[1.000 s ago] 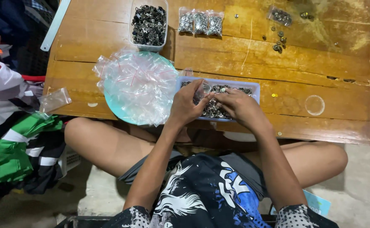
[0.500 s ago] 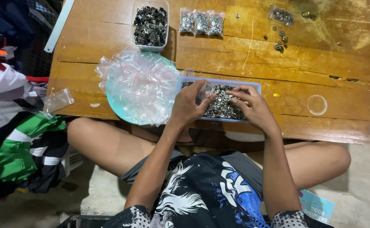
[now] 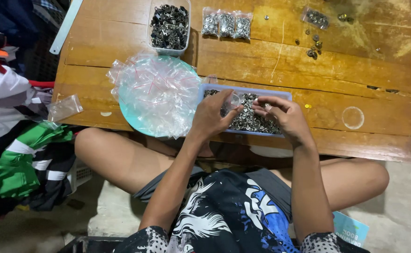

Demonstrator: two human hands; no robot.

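The left hand (image 3: 213, 115) half hides a small clear bag (image 3: 234, 100) over the tray (image 3: 243, 90).

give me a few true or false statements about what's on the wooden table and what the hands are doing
1. Both hands work over the shallow blue tray of small metal parts. True: the left hand and the right hand are above it.
2. The left hand holds a small clear bag. True: it is pinched between the fingers.
3. The pile of empty clear bags lies to the right of the blue tray. False: it lies to its left, on a round teal plate.
4. Three filled small bags lie in a row at the far side of the table. True.
5. The clear tub of dark metal parts is empty. False: it is full of parts.
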